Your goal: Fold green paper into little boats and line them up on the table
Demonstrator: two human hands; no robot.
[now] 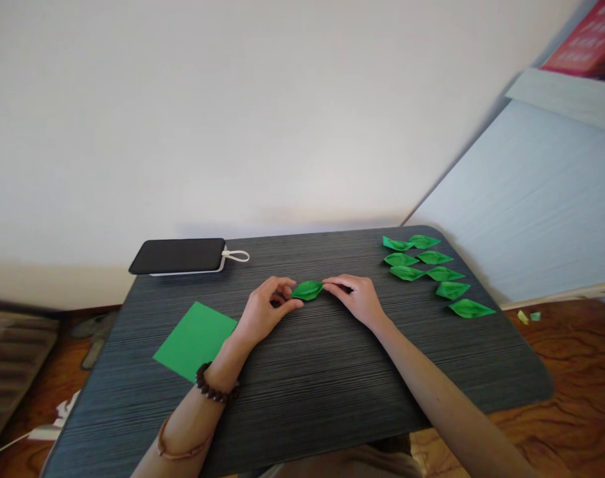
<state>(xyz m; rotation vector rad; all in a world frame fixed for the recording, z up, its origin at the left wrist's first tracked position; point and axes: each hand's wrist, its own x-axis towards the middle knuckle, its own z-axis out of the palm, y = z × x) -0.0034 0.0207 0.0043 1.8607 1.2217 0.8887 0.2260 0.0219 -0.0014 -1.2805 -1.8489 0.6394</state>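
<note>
A folded green paper boat (308, 290) is held between my two hands over the middle of the dark table. My left hand (268, 307) pinches its left end, thumb below and fingers curled above. At the other tip, thumb and fingers of my right hand (354, 297) are pressed together on the paper. A flat green paper square (195, 340) lies beside my left wrist, partly covered by the forearm. To the right, several finished-looking folded paper boats (444, 273) are grouped in rough rows.
A black phone (180, 256) rests on a white power bank with a looped cable (237, 255) at the table's back left. The wall (282, 119) stands behind the table (332, 385), and a pale panel (541, 192) borders its right. A white power strip (46, 433) lies at lower left.
</note>
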